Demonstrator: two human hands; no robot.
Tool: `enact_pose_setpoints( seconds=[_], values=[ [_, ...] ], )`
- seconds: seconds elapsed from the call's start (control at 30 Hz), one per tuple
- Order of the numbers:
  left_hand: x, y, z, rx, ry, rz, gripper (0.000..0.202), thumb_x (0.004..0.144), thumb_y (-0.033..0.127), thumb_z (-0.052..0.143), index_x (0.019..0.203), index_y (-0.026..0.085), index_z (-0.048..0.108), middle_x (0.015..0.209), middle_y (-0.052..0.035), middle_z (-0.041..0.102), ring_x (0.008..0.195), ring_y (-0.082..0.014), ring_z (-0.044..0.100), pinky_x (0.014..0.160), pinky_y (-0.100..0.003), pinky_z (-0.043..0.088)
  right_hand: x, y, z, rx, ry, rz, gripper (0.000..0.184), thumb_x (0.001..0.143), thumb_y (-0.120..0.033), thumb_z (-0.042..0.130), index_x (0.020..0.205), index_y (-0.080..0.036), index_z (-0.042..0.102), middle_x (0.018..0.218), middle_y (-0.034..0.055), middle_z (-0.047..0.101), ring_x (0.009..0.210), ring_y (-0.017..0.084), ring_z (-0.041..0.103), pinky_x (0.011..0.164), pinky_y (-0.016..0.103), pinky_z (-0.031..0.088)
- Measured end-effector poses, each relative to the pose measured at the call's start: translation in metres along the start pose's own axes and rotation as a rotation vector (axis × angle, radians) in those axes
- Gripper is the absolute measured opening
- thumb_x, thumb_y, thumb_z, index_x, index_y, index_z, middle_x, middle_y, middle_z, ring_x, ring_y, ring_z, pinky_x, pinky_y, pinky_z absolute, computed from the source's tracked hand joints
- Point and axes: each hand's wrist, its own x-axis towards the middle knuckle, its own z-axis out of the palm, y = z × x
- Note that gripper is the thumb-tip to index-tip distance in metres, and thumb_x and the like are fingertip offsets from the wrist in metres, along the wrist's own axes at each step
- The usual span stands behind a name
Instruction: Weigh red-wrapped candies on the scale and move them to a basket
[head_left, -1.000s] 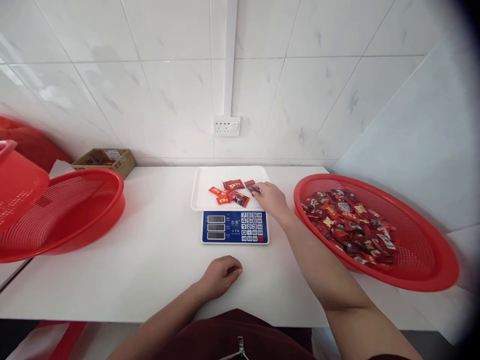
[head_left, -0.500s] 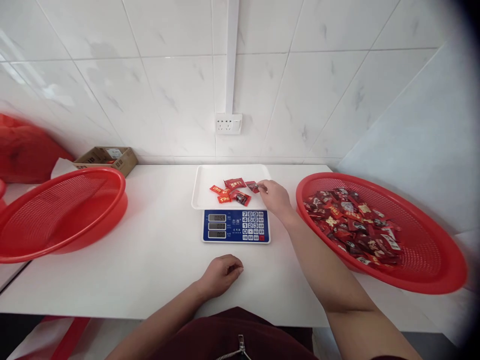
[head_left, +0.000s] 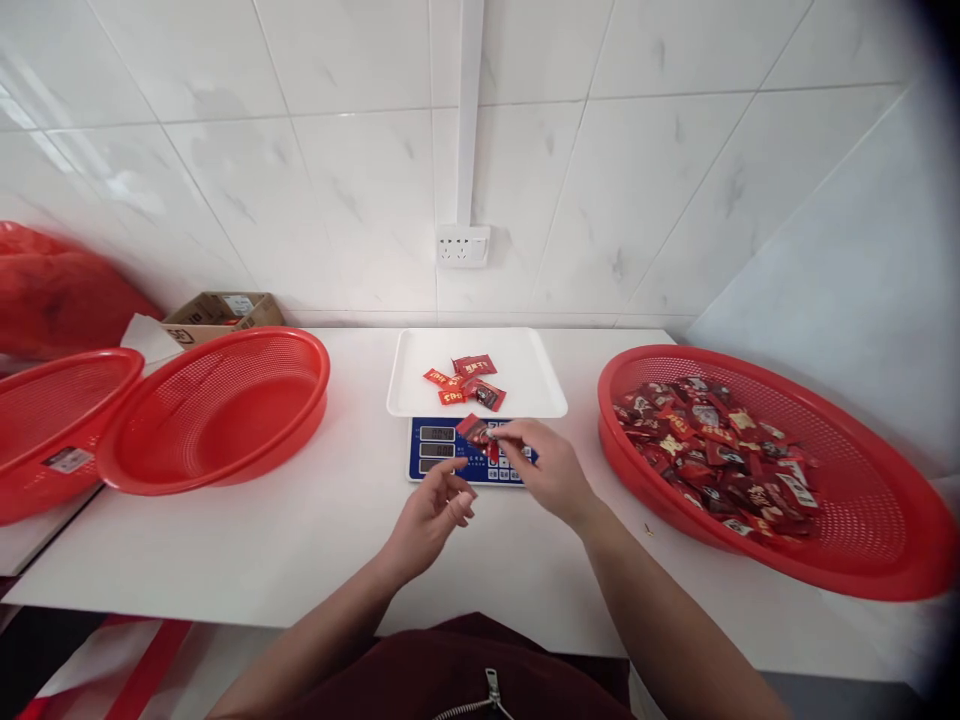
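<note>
My right hand pinches a small red snack packet above the keypad of the blue weighing scale. Just left and below is my left hand, fingers apart and slightly curled, with nothing in it. Several red wrapped packets lie in a loose cluster on the scale's white tray. The held packet partly covers the scale's display and keys. To the right stands a large red perforated basket with a heap of similar packets.
Two red baskets stand on the left, one round and bare inside, the other cut by the frame edge. Behind them are a cardboard box and a red plastic bag. A tiny gold scrap lies near the right basket.
My right hand has drawn a packet off the tray toward me. My left hand has risen toward it and opened. The round left basket now sits farther right, and the scale reading has changed.
</note>
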Motion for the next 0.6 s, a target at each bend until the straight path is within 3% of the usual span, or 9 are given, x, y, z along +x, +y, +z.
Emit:
enact_pose_setpoints(
  seconds=[0.1,0.27,0.43,0.6],
  values=[
    [0.006,0.011,-0.004,-0.109,0.063,0.001,0.033,0.083,0.039,0.056,0.115,0.033,0.051,0.088,-0.0026,0.062,0.073,-0.0202,0.06,0.062,-0.035,0.052,-0.014,-0.01,0.009,0.061,-0.085,-0.053,0.021,0.088,-0.022,0.046,0.096,-0.027,0.065,0.091,0.0045,0.067,0.086,0.022,0.061,0.077,0.04,0.052],
    [0.011,0.02,-0.007,-0.112,0.092,-0.014,0.018,0.083,0.038,0.056,0.097,0.028,0.059,0.087,-0.0034,0.064,0.072,-0.0202,0.062,0.064,-0.036,0.052,-0.019,-0.019,0.013,0.151,-0.15,-0.023,0.022,0.087,-0.025,0.048,0.094,-0.035,0.066,0.092,0.0035,0.066,0.089,0.025,0.06,0.082,0.045,0.051],
    [0.015,0.025,-0.005,-0.103,0.121,0.017,0.014,0.078,0.036,0.063,0.088,0.025,0.06,0.083,-0.0021,0.064,0.073,-0.0192,0.06,0.071,-0.036,0.051,-0.018,-0.023,0.013,0.273,-0.176,0.145,0.031,0.082,-0.033,0.058,0.113,-0.03,0.059,0.108,0.0063,0.06,0.091,0.023,0.06,0.075,0.041,0.054],
    [0.017,0.024,-0.002,-0.11,0.118,0.05,0.017,0.076,0.034,0.067,0.083,0.02,0.06,0.079,-0.0014,0.064,0.075,-0.0178,0.06,0.073,-0.033,0.051,-0.018,-0.022,0.016,0.352,-0.174,0.29,0.023,0.081,-0.038,0.059,0.099,-0.025,0.063,0.093,0.0053,0.066,0.086,0.022,0.063,0.075,0.038,0.054]
  ],
)
